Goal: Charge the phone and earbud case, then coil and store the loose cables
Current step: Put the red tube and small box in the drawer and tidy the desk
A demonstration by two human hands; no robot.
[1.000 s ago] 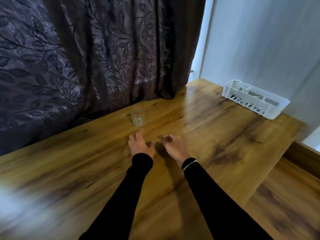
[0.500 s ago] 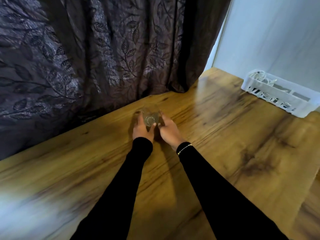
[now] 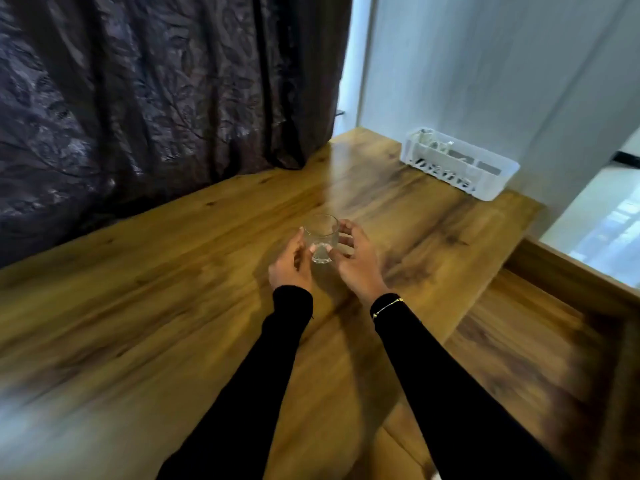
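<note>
Head view: the left hand (image 3: 290, 263) and right hand (image 3: 356, 263) cup a clear glass (image 3: 321, 237) between them on the wooden table (image 3: 173, 306), fingers loosely curved against its sides. The task's cables lie in the white basket (image 3: 460, 168), well apart to the far right, so the right hand is nearer. No phone or earbud case shows.

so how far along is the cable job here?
Done: white basket by the wall already holds white cables; anything else in it is unclear. In hand: only a clear glass, held between left hand and right hand. Left: no phone or earbud case visible, so charging can't be confirmed.
</note>
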